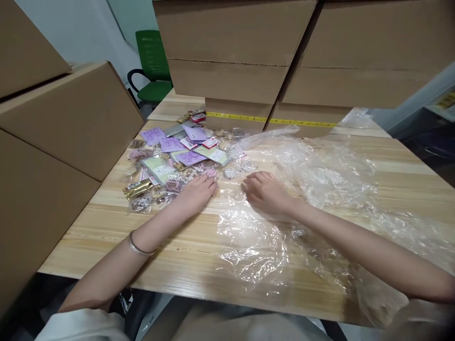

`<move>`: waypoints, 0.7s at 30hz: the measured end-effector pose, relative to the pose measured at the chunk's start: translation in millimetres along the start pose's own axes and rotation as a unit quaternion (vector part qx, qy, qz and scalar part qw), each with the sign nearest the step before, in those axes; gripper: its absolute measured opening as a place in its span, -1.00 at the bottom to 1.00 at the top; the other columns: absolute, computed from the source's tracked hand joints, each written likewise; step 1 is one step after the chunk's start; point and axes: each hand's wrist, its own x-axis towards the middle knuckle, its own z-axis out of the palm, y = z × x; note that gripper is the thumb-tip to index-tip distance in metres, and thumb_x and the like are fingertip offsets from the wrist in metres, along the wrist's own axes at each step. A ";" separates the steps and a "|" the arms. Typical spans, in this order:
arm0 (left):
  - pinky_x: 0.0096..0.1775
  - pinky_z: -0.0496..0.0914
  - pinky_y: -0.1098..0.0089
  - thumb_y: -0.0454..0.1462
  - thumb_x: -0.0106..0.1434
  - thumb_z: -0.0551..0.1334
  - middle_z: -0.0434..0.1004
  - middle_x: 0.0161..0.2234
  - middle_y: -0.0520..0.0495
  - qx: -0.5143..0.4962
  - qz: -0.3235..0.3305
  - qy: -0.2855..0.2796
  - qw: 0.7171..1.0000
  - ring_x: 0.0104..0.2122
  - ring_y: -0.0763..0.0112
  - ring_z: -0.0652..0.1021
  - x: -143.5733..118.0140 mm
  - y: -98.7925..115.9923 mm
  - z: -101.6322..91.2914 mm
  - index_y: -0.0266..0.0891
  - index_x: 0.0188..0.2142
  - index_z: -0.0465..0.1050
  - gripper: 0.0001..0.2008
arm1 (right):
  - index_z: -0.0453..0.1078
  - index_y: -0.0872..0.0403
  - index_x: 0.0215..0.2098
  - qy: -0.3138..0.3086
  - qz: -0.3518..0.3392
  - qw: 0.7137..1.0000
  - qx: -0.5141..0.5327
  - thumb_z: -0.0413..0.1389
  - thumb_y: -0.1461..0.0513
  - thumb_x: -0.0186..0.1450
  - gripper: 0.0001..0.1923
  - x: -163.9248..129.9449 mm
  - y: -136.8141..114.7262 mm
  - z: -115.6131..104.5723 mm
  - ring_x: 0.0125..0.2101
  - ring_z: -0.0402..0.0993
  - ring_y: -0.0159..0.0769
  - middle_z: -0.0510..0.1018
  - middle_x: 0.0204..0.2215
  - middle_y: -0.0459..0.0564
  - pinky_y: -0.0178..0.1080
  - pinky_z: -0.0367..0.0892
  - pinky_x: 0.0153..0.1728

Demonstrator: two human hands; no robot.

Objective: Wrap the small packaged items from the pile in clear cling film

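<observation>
My left hand (199,193) lies palm down at the near right edge of a pile of small packets, its fingers loosely stretched out over clear bags (173,184) with small pinkish pieces. Just right of the pile, my right hand (266,193) rests with bent, loose fingers on a clear plastic sheet (249,237); its fingertips are partly hidden. Neither hand visibly grips anything. On top of the pile are purple cards (171,144), pale green packets (159,169) with white labels, red-and-white packets (210,142) and a gold wrapper (138,188).
Crumpled clear plastic (330,180) spreads over the right part of the wooden table (170,265). Large cardboard boxes (234,33) stand along the back, one with a yellow tape strip (245,117). More boxes (71,118) rise at left. A green chair (152,61) stands behind.
</observation>
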 end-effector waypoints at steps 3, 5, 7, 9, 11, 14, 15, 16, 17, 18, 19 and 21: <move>0.02 0.29 0.15 -0.35 0.34 0.06 0.47 -0.07 -0.29 -0.003 -0.004 -0.001 1.000 -0.01 0.06 0.42 1.6 4.5 -1.3 -0.41 -0.06 0.43 -0.74 | 0.47 0.13 -0.12 0.011 -0.038 0.999 -0.016 -0.09 0.22 0.44 -0.70 42.3 -6.6 -3.8 -0.16 0.39 -0.15 0.56 -0.18 0.11 -0.13 0.20 -0.09; 0.03 0.28 0.14 -0.29 0.24 0.17 0.45 -0.07 -0.31 -0.026 -0.008 -0.017 0.999 0.00 0.01 0.40 -1.1 7.5 -5.0 -0.40 -0.09 0.42 -0.73 | 0.49 0.16 -0.14 0.010 -0.051 0.998 -0.047 -0.09 0.27 0.43 -0.70 79.4 -4.2 -3.0 -0.17 0.39 -0.15 0.58 -0.19 0.12 -0.13 0.16 -0.11; 0.04 0.28 0.14 -0.24 0.15 0.25 0.45 -0.07 -0.29 -0.058 -0.015 -0.039 0.997 0.00 -0.01 0.39 -4.8 8.9 -8.2 -0.38 -0.11 0.41 -0.67 | 0.49 0.18 -0.12 0.006 -0.046 0.995 -0.086 -0.09 0.28 0.43 -0.69 119.6 2.6 -0.2 -0.14 0.37 -0.12 0.57 -0.16 0.16 -0.12 0.13 -0.12; 0.04 0.29 0.14 -0.23 0.15 0.24 0.47 -0.10 -0.27 -0.085 -0.025 -0.047 0.995 -0.02 0.02 0.40 -7.8 8.5 -9.9 -0.36 -0.14 0.40 -0.69 | 0.47 0.24 -0.07 0.003 -0.044 0.994 -0.104 -0.13 0.32 0.43 -0.66 158.0 10.9 4.6 -0.08 0.35 -0.07 0.55 -0.11 0.23 -0.08 0.11 -0.08; 0.01 0.31 0.13 -0.23 0.17 0.21 0.49 -0.15 -0.26 -0.098 -0.032 -0.039 0.994 -0.06 0.03 0.41 -9.8 7.4 -10.8 -0.34 -0.17 0.40 -0.74 | 0.45 0.28 -0.03 -0.014 -0.062 0.991 -0.116 -0.12 0.38 0.40 -0.66 190.5 18.3 10.9 -0.02 0.33 -0.07 0.54 -0.06 0.26 -0.08 0.11 -0.05; -0.02 0.32 0.09 -0.21 0.20 0.18 0.48 -0.18 -0.26 -0.107 -0.039 -0.007 0.993 -0.09 0.02 0.42 -12.6 9.5 -13.6 -0.34 -0.18 0.40 -0.74 | 0.43 0.29 -0.02 -0.056 -0.093 0.985 -0.131 -0.08 0.42 0.37 -0.68 225.0 23.8 20.5 -0.03 0.37 -0.11 0.54 -0.03 0.25 -0.10 0.16 -0.05; -0.03 0.33 0.08 -0.19 0.22 0.18 0.47 -0.18 -0.25 -0.125 -0.038 0.010 0.991 -0.10 0.02 0.43 -13.7 12.8 -14.7 -0.33 -0.16 0.40 -0.73 | 0.42 0.29 -0.01 -0.067 -0.098 0.983 -0.137 -0.06 0.43 0.35 -0.69 233.3 24.1 23.0 -0.04 0.39 -0.11 0.55 -0.04 0.25 -0.11 0.18 -0.06; -0.04 0.34 0.09 -0.18 0.23 0.18 0.46 -0.17 -0.23 -0.157 -0.031 0.027 0.987 -0.10 0.04 0.43 -14.8 17.9 -15.3 -0.32 -0.12 0.39 -0.70 | 0.42 0.30 -0.02 -0.076 -0.101 0.982 -0.143 -0.05 0.44 0.34 -0.69 240.4 23.8 24.8 -0.06 0.41 -0.12 0.56 -0.05 0.25 -0.10 0.19 -0.07; -0.05 0.36 0.11 -0.16 0.24 0.18 0.46 -0.15 -0.21 -0.200 -0.016 0.041 0.979 -0.11 0.08 0.45 -15.7 24.9 -15.0 -0.31 -0.07 0.38 -0.67 | 0.42 0.31 -0.03 -0.082 -0.105 0.980 -0.149 -0.04 0.45 0.33 -0.70 246.4 23.4 26.0 -0.07 0.41 -0.12 0.57 -0.08 0.24 -0.08 0.20 -0.06; -0.08 0.38 0.16 -0.16 0.24 0.18 0.46 -0.13 -0.19 -0.250 0.006 0.053 0.967 -0.13 0.12 0.46 -16.2 33.7 -13.3 -0.28 -0.01 0.36 -0.64 | 0.42 0.32 -0.06 -0.085 -0.108 0.978 -0.154 -0.03 0.45 0.33 -0.72 251.3 22.9 26.3 -0.07 0.41 -0.11 0.58 -0.12 0.23 -0.06 0.19 -0.04; -0.10 0.39 0.21 -0.16 0.23 0.20 0.46 -0.12 -0.18 -0.297 0.034 0.059 0.952 -0.15 0.16 0.47 -16.2 43.7 -10.1 -0.27 0.03 0.34 -0.60 | 0.42 0.32 -0.10 -0.086 -0.113 0.977 -0.159 -0.03 0.45 0.32 -0.75 255.1 22.6 25.8 -0.05 0.40 -0.11 0.59 -0.15 0.21 -0.03 0.18 -0.02; -0.13 0.41 0.27 -0.18 0.20 0.22 0.47 -0.12 -0.18 -0.356 0.095 0.068 0.927 -0.18 0.21 0.49 -14.5 64.8 0.4 -0.26 0.06 0.33 -0.56 | 0.42 0.31 -0.13 -0.084 -0.124 0.975 -0.166 -0.01 0.42 0.32 -0.79 258.0 22.9 21.9 0.00 0.35 -0.10 0.59 -0.19 0.16 0.05 0.11 0.06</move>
